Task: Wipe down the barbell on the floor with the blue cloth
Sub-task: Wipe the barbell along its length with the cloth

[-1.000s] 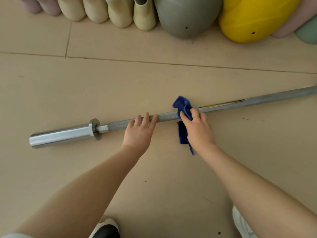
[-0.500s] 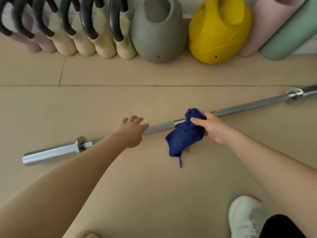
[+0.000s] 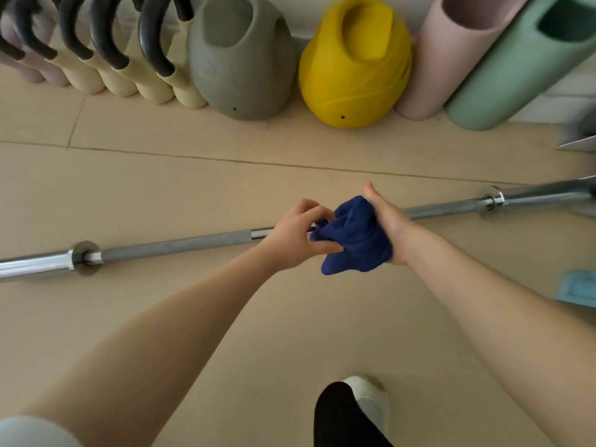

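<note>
Down on the tan floor [image 3: 180, 317], the barbell [image 3: 174, 245] lies from nine o'clock toward three o'clock, rising slightly to the right; its left sleeve and collar [image 3: 84, 257] sit at the nine o'clock edge. Moving right, the left hand [image 3: 295, 237] is over the middle of the bar, fingers curled and pinching a fold of the blue cloth [image 3: 353, 238] between thumb and fingertips. Bunched into a loose wad, the cloth sits just in front of the bar at the centre, hiding that stretch of shaft; whether it touches the steel cannot be told. The right hand [image 3: 388, 225] cups the cloth from its right side, palm against it, thumb pointing toward twelve o'clock. Further right, the bar's other collar [image 3: 491, 201] shows near three o'clock. Along twelve o'clock stand cream kettlebells [image 3: 151, 82], a grey one [image 3: 240, 66] and a yellow one [image 3: 353, 66]. At six o'clock a white shoe [image 3: 369, 393] rests on the floor.
</note>
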`<state>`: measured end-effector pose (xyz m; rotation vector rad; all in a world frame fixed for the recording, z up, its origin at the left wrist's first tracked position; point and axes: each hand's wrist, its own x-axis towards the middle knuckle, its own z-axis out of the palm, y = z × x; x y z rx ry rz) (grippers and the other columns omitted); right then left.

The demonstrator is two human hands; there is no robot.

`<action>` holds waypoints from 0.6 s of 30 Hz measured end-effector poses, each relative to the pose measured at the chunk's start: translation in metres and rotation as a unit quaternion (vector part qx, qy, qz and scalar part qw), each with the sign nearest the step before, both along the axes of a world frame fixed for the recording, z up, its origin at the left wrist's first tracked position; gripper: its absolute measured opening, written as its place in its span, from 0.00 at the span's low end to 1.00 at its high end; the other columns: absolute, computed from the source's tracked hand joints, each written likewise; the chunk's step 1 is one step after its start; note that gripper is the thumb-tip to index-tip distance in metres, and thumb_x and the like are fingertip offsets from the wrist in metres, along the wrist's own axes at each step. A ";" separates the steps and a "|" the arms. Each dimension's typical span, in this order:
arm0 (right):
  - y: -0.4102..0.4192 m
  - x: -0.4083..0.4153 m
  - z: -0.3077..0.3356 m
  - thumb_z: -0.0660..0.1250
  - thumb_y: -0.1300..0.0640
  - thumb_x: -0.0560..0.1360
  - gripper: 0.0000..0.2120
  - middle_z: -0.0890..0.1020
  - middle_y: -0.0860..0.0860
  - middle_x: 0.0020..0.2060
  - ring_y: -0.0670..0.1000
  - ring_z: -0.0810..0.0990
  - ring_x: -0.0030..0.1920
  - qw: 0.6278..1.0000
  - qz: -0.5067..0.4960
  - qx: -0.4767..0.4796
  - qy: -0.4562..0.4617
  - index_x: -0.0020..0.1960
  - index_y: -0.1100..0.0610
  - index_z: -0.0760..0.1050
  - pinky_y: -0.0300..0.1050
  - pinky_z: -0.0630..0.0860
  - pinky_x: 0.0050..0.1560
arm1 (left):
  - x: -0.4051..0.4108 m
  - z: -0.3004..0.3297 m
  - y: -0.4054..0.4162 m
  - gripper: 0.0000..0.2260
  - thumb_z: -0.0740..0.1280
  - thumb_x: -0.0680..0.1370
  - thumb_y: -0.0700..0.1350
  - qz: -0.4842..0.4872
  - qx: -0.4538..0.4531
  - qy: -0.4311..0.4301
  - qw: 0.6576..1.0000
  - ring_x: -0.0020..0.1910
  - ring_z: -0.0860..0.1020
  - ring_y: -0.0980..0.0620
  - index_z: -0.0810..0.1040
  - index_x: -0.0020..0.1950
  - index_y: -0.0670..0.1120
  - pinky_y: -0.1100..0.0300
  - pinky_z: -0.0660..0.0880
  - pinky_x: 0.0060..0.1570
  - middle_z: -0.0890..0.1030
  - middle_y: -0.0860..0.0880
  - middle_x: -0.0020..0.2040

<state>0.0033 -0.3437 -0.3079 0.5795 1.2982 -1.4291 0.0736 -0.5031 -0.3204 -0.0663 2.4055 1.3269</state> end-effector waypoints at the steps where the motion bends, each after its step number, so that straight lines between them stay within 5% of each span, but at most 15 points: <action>1: 0.007 -0.001 0.001 0.48 0.35 0.77 0.29 0.79 0.53 0.40 0.52 0.78 0.40 1.000 0.012 0.012 -0.004 0.43 0.57 0.75 0.43 0.72 0.43 | -0.004 0.003 0.007 0.20 0.73 0.68 0.53 -0.031 -0.019 0.017 0.999 0.53 0.70 0.51 0.76 0.54 0.44 0.59 0.68 0.55 0.68 0.52 0.55; 3: 0.020 -0.003 0.009 0.54 0.46 0.77 0.24 0.77 0.52 0.28 0.51 0.77 0.28 0.999 0.046 0.016 -0.023 0.31 0.58 0.75 0.41 0.70 0.34 | -0.011 0.015 0.020 0.14 0.72 0.71 0.50 -0.066 -0.024 -0.015 0.997 0.47 0.71 0.51 0.75 0.49 0.43 0.60 0.69 0.49 0.71 0.53 0.49; 5: 0.027 -0.009 0.010 0.54 0.53 0.76 0.17 0.73 0.52 0.27 0.50 0.75 0.26 0.997 0.051 0.054 -0.033 0.33 0.59 0.70 0.37 0.69 0.30 | -0.020 0.028 0.026 0.07 0.70 0.74 0.47 -0.068 -0.008 -0.082 0.994 0.39 0.72 0.52 0.73 0.41 0.48 0.62 0.69 0.40 0.73 0.55 0.38; 7: 0.037 -0.012 0.002 0.50 0.50 0.80 0.16 0.75 0.55 0.39 0.53 0.77 0.38 0.976 0.048 0.198 0.078 0.46 0.60 0.70 0.41 0.71 0.39 | -0.025 0.038 0.027 0.10 0.67 0.75 0.49 -0.039 0.019 -0.130 0.991 0.35 0.71 0.53 0.70 0.36 0.51 0.63 0.68 0.36 0.72 0.54 0.33; 10: 0.047 -0.008 -0.007 0.51 0.53 0.80 0.15 0.75 0.57 0.44 0.55 0.72 0.44 0.861 0.062 0.360 0.353 0.50 0.62 0.71 0.47 0.67 0.44 | -0.034 0.044 0.025 0.13 0.63 0.78 0.53 0.038 0.052 -0.165 0.984 0.33 0.72 0.54 0.71 0.37 0.48 0.62 0.68 0.34 0.73 0.52 0.33; 13: 0.034 0.005 -0.002 0.55 0.57 0.79 0.12 0.77 0.54 0.46 0.53 0.74 0.46 0.827 0.081 0.290 0.475 0.50 0.62 0.76 0.45 0.69 0.46 | -0.041 0.035 0.024 0.12 0.61 0.79 0.51 0.087 0.076 -0.181 0.977 0.34 0.73 0.51 0.76 0.48 0.42 0.60 0.69 0.34 0.76 0.47 0.38; 15: 0.020 0.015 0.001 0.59 0.55 0.79 0.09 0.78 0.54 0.51 0.52 0.75 0.51 0.842 0.104 0.235 0.475 0.53 0.58 0.74 0.45 0.71 0.51 | -0.041 0.026 0.022 0.13 0.59 0.81 0.47 0.114 0.125 -0.188 0.967 0.34 0.73 0.49 0.75 0.56 0.39 0.59 0.69 0.33 0.76 0.44 0.40; 18: 0.003 0.029 0.005 0.65 0.53 0.75 0.23 0.71 0.49 0.64 0.47 0.70 0.63 0.861 0.136 0.181 0.457 0.68 0.56 0.64 0.43 0.69 0.62 | -0.037 0.022 0.015 0.09 0.56 0.82 0.42 0.144 0.239 -0.189 0.941 0.43 0.77 0.50 0.73 0.58 0.43 0.60 0.73 0.45 0.78 0.47 0.44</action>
